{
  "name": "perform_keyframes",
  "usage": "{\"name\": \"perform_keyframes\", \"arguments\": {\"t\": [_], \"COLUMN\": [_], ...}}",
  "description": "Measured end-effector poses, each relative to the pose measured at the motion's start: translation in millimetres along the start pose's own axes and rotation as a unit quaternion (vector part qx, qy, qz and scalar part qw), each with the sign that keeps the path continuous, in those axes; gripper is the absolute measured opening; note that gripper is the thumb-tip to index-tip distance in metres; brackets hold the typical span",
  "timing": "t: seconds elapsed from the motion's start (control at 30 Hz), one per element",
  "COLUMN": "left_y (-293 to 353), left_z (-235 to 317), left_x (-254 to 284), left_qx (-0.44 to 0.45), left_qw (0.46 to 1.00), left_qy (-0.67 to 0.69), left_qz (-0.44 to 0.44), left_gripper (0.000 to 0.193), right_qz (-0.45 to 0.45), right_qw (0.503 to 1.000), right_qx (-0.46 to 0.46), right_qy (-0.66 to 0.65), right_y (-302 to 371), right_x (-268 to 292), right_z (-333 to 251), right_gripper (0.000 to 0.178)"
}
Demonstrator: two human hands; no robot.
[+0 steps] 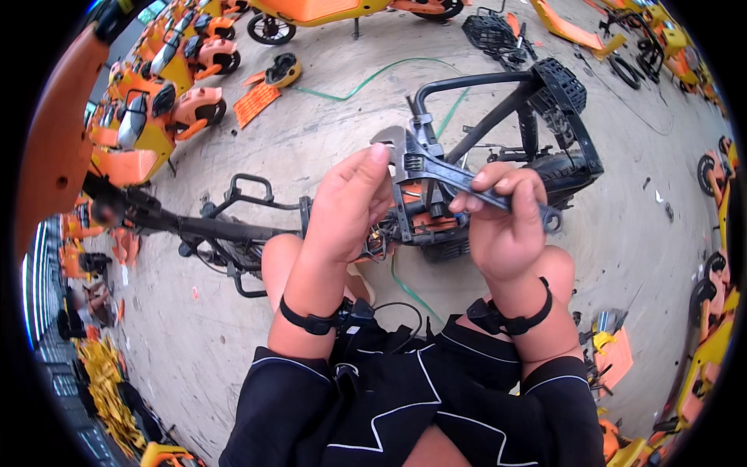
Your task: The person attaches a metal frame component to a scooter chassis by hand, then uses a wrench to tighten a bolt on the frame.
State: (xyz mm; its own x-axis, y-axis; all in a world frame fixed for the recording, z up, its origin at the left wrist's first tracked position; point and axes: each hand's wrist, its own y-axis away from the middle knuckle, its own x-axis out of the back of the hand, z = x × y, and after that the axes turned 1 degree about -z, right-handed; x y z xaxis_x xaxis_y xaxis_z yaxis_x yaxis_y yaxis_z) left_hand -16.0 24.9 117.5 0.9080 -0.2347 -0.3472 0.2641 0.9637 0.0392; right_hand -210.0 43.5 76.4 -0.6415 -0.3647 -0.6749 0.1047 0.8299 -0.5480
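In front of me, an adjustable wrench (453, 174) slants across, its jaw end up and to the left. My right hand (510, 226) grips its handle, with the holed end sticking out past the palm. At the jaw is my left hand (350, 202), thumb against the jaw's edge and the other fingers curled, partly hidden. Just beyond the wrench lies a stripped black scooter frame (233, 226) on its side, with a rear rack (580, 117) and exposed wiring around its middle.
Orange and yellow scooters (187, 117) stand in rows at the left, with more along the right. A green hose (366, 84) crosses the concrete floor (187, 335). Beyond the frame lie a yellow helmet (283, 70), an orange panel (255, 103) and a black basket (489, 33). Yellow parts (105, 373) are heaped lower left.
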Motion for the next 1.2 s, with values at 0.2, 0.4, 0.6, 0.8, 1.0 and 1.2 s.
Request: {"name": "perform_keyframes", "arguments": {"t": [0.2,0.4,0.6,0.8,1.0,1.2], "left_y": [17,39,35,29,15,-19], "left_z": [27,38,6,5,0,-11], "left_x": [34,49,33,24,15,-3], "left_qx": [-0.061,-0.064,-0.078,-0.074,-0.042,-0.014], "left_qw": [0.991,0.978,0.955,0.975,0.988,0.991], "left_qy": [-0.001,-0.178,-0.284,-0.203,-0.141,-0.103], "left_qz": [0.118,0.087,0.034,0.048,0.05,0.079], "left_gripper": [0.026,0.023,0.02,0.018,0.021,0.032], "right_qz": [-0.202,-0.209,-0.115,-0.042,-0.044,-0.03], "right_qw": [0.948,0.871,0.873,0.865,0.869,0.822], "right_qx": [-0.245,-0.444,-0.456,-0.465,-0.348,-0.278], "right_qy": [0.001,0.022,0.132,0.183,0.348,0.496], "right_y": [11,9,11,5,-1,-29], "right_x": [-29,-33,-30,-33,-27,-29], "right_z": [-4,-4,20,6,-2,-20], "right_gripper": [0.071,0.072,0.026,0.02,0.017,0.023]}}
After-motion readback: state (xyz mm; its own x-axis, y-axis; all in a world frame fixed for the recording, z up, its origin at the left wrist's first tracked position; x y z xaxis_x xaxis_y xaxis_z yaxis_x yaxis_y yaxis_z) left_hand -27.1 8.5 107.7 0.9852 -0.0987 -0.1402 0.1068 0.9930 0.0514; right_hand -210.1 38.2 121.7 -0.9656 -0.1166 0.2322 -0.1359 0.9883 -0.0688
